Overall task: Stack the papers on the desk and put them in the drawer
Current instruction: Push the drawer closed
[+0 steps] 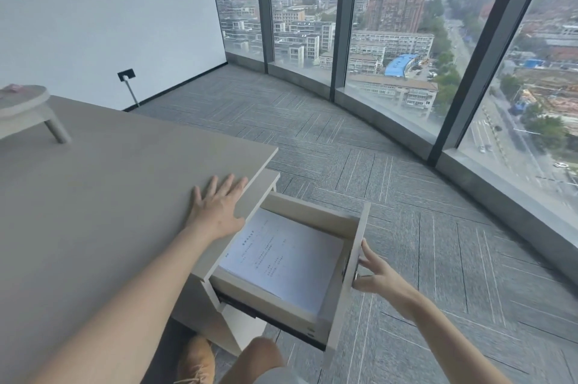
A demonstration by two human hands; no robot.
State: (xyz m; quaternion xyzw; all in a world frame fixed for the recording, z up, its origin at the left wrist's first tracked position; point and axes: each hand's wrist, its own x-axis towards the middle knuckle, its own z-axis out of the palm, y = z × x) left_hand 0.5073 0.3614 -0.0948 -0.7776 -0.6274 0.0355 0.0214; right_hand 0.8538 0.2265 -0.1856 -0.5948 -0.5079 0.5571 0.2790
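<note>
A stack of white printed papers (287, 258) lies flat inside the pulled-out drawer (350, 277) at the desk's right end. My left hand (219, 208) rests flat, fingers spread, on the grey desk top (93, 211) near its right edge, just left of the drawer. My right hand (372, 274) is against the outer face of the drawer front, fingers around its small metal handle. The desk edge hides the left part of the papers.
A small round stand (25, 108) with short legs sits on the desk's far left. Grey carpet floor (406, 196) spreads to the right, bounded by tall curved windows (391, 39). A brown shoe (197, 361) and a knee show under the desk edge.
</note>
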